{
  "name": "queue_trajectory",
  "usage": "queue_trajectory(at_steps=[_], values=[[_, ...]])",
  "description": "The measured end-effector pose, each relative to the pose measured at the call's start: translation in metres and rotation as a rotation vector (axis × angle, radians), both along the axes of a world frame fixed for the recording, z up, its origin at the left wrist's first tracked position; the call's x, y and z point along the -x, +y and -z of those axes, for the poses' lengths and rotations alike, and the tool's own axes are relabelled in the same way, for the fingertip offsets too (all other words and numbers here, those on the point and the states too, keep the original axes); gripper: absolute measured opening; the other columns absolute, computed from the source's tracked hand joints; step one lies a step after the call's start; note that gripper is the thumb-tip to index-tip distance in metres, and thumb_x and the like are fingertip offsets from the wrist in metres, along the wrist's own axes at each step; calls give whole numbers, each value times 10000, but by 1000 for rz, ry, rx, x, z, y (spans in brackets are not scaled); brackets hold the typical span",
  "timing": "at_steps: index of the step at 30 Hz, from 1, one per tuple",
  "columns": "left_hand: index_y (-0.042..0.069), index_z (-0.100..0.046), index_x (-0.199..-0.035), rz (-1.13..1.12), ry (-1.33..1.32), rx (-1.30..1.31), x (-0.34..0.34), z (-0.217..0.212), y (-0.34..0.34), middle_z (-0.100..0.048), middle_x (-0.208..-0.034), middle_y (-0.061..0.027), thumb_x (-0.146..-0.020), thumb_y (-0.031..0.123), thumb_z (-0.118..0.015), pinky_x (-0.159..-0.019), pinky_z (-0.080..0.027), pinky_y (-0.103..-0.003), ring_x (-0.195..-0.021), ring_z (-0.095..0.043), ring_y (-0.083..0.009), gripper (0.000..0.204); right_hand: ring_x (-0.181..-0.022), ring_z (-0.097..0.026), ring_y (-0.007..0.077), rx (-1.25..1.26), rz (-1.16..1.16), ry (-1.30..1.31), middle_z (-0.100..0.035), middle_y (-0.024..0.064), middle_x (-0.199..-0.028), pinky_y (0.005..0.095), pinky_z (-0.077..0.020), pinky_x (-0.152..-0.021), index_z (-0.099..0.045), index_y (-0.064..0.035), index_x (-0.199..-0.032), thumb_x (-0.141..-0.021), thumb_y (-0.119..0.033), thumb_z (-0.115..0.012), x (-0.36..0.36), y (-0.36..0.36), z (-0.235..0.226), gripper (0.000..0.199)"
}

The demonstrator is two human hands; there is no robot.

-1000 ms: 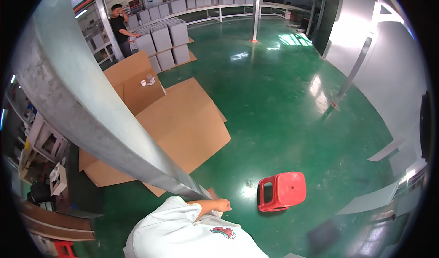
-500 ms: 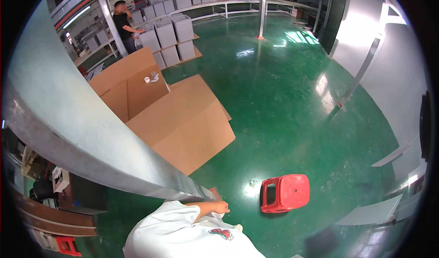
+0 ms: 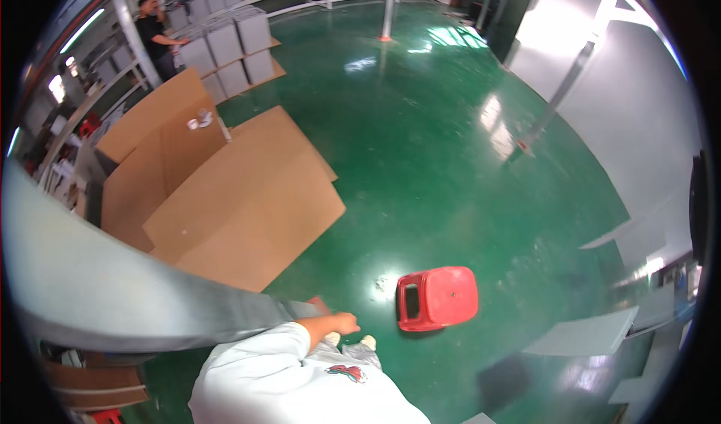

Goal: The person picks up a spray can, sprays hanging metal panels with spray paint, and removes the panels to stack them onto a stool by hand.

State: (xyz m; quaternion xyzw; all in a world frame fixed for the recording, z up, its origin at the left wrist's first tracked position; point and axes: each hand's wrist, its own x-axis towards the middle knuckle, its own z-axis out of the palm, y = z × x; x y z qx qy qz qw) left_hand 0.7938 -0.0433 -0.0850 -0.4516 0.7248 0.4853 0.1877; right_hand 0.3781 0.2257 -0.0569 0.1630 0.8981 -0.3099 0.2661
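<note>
My left hand [image 3: 347, 323] hangs low in front of my white shirt, its fingers loosely curled with nothing visible in them. Just left of it rises a broad grey pillar [image 3: 173, 296], whose reddish foot is near the hand. To the right, apart from the hand, a red plastic stool [image 3: 451, 296] stands on the green floor [image 3: 420, 161]. The pale tips of my shoes show below the hand. My right hand is out of view.
Large brown cardboard sheets [image 3: 255, 199] lie ahead on the left, with small white items on one. Beyond them, a person [image 3: 156, 37] stands by stacked grey boxes [image 3: 225, 45]. Grey panels [image 3: 582, 332] lie at the lower right. A thin post [image 3: 389, 7] stands far ahead.
The view has turned right, so the stool, cardboard and person appear farther left and higher. More of the cardboard shows past the pillar. My left hand stays low beside the pillar.
</note>
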Motion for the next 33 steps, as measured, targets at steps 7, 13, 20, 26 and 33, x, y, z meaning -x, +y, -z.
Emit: queue_trajectory(at_steps=[7,13,20,26,33], values=[[73,-657,-677,-305,18,26,-31,51,-60,-632,-683,-145,-808,350,-500,-621,-469,-405,-655,-614,-293,344,-1019,-500,346,100,538,-120,-452,149,-1192,505,-358,-885,-303,-152,-1263,-873,-417,-464,-4,93,-22,498],[-13,-644,-742,-405,-163,87,-69,78,-129,-632,-837,-212,-740,288,-578,-740,-472,-406,-818,-606,-357,308,-1077,-489,333,376,895,-172,-431,131,-1269,508,-343,-932,-256,-186,-1337,-881,-434,-445,-45,42,-8,552],[16,-616,-731,-474,-123,236,-125,156,-309,-619,-687,-141,-777,333,-554,-629,-471,-391,-651,-588,-262,325,-549,-498,115,457,85,-334,-503,4,-658,248,-398,-434,-547,-120,-888,-851,-275,-560,-15,-254,20,160],[48,-571,-741,-477,-73,-130,-178,150,-552,-583,-624,-98,-821,289,-519,-531,-457,-369,-580,-563,-233,259,-577,-538,122,487,-155,-210,-579,42,-690,268,-443,-517,-594,-49,-959,-844,-245,-560,-39,-486,10,229],[133,-500,-783,-883,356,-286,-80,21,-744,-498,-587,-6,-877,268,-508,-389,-376,-232,-492,-503,-118,164,-1135,-481,311,-535,-1141,640,-467,146,-1268,400,-396,-950,-395,-109,-1291,-874,-243,-406,-60,-489,116,438]])
